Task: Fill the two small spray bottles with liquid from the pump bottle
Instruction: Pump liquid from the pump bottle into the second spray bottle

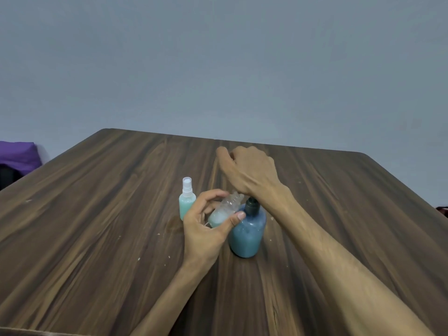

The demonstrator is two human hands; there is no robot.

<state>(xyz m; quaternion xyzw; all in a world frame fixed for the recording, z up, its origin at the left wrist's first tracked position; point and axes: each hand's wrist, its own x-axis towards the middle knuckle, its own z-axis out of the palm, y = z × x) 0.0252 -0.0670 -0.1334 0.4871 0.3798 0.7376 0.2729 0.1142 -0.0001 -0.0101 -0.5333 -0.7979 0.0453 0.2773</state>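
Observation:
A blue pump bottle (247,235) with a dark pump head (252,205) stands mid-table. The heel of my right hand (247,170) presses down on the pump head. Its fingers are curled away from me, and I cannot see whether they hold anything. My left hand (206,229) grips a small clear spray bottle (224,212) without its cap. The bottle is tilted with its open neck up at the pump's spout, and some pale liquid sits in its bottom. A second small spray bottle (187,202), capped and holding teal liquid, stands upright just left of my left hand.
The dark wooden table (97,214) carries a few small white specks and a damp smear near the bottles. A purple object (19,156) lies beyond the table's left edge. A plain grey wall rises behind.

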